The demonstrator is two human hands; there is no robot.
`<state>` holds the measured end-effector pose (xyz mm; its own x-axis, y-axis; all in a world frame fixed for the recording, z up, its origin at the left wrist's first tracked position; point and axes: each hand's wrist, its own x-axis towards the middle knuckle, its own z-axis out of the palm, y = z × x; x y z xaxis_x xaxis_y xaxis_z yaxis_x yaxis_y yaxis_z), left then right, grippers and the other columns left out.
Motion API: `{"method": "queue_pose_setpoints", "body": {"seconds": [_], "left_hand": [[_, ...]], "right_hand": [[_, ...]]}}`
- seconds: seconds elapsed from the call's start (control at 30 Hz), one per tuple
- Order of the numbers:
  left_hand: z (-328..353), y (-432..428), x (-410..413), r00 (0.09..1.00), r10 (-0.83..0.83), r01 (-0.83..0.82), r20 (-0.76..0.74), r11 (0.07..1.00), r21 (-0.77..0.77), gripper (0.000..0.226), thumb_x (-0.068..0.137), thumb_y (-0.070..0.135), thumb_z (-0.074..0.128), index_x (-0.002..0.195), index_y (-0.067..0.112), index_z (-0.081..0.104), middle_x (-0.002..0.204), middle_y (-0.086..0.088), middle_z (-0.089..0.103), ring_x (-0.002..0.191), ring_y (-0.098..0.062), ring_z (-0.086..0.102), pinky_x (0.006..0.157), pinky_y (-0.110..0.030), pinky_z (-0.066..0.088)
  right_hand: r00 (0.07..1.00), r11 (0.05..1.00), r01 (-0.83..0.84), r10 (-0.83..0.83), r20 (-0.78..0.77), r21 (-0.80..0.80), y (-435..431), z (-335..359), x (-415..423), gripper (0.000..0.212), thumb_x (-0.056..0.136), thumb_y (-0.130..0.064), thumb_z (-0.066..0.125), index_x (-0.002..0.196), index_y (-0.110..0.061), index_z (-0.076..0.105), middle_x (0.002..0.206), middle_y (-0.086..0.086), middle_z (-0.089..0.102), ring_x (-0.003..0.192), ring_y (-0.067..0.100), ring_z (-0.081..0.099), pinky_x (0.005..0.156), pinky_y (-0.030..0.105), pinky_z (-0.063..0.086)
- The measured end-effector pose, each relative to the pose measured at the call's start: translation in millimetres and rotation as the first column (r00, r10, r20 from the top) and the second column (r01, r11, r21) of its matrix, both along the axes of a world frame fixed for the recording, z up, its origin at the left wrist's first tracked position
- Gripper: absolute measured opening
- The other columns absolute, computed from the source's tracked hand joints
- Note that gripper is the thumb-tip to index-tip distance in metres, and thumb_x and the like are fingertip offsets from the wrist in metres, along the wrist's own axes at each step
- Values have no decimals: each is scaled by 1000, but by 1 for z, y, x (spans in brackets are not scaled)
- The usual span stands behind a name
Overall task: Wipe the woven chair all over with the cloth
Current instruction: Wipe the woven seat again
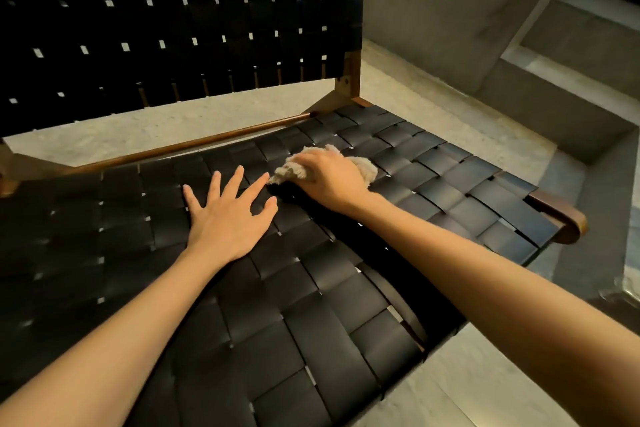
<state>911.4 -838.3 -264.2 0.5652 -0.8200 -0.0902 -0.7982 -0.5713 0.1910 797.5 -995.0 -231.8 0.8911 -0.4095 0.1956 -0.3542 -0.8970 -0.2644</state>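
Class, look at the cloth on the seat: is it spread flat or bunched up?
Bunched up: the cloth bulges in a crumpled wad under the right hand gripping it.

**Upper limbs of the person, head view.**

- **Left forearm** [121, 333], lower left of the frame: bare along its whole visible length. It is long and slender, broad at the frame corner and narrowing evenly to the wrist.
- **Left hand** [228, 215], centre of the frame: bare, with a narrow back and long thin fingers [234, 182]. Nail detail is too small to tell.
- **Right forearm** [485, 263], lower right of the frame: bare and smooth in outline, tapering toward the wrist.
- **Right hand** [329, 180], just above centre: bare, with a rounded back and the knuckles forming a low ridge.
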Motion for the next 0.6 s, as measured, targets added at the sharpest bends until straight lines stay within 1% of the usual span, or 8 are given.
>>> {"method": "queue_pose_setpoints", "body": {"seconds": [0.07,0.1,0.2,0.27,0.3,0.37,0.47,0.6], "left_hand": [[1,0,0,1000,5,-5,-2,1000,-6,58,89,67,9,145,51,3,160,6,-2,146,-25,-7,110,-61,-9],[1,0,0,1000,5,-5,-1,1000,-6,58,89,67,9,145,51,3,160,6,-2,146,-25,-7,110,-61,-9],[-1,0,-1,1000,11,-11,10,1000,-13,60,87,68,5,145,51,1,160,6,-2,146,-25,-7,110,-60,-10],[-3,0,0,1000,12,-12,16,1000,-21,64,83,69,1,144,52,0,159,6,-2,146,-25,-7,109,-60,-11],[-5,-1,0,1000,13,-13,18,1000,-23,66,80,69,-2,144,52,-1,159,7,-2,146,-25,-7,109,-60,-11],[-7,0,0,1000,17,-16,24,999,-30,68,78,70,-4,144,52,-2,159,7,-3,146,-25,-8,109,-60,-12],[-9,-1,0,999,13,-11,38,999,-44,68,78,70,-4,144,52,-2,159,7,-3,146,-25,-8,109,-60,-12],[-8,0,1,1000,1,0,25,999,-40,68,80,69,-3,145,50,-1,159,7,-4,146,-25,-9,109,-61,-12]], "right_hand": [[999,998,19,-18,26,-57,-12,2,-3,26,91,-30,59,116,-21,64,118,0,62,105,16,56,86,30,45],[997,992,76,-73,32,-100,-27,4,-7,25,92,-28,57,115,-20,64,116,2,61,104,17,57,85,31,46],[945,909,314,-327,-2,-276,-87,14,-18,28,92,-34,55,110,-15,65,115,8,61,103,27,56,86,38,44],[879,845,436,-473,-54,-308,-115,16,-14,32,92,-40,55,114,-18,63,119,10,60,106,31,53,89,41,41],[861,833,466,-505,-65,-297,-124,14,-7,33,91,-40,56,116,-19,62,120,10,60,107,32,53,89,40,41],[854,833,486,-517,-56,-265,-130,8,8,31,91,-35,58,117,-19,62,118,11,61,106,32,55,87,38,43],[890,871,437,-455,-31,-225,-119,-1,35,23,91,-26,57,110,-15,63,114,12,63,103,32,57,82,37,45],[957,960,278,-279,-74,-18,-69,-15,80,21,94,-26,52,112,-20,61,114,9,65,104,30,59,86,40,48]]}}
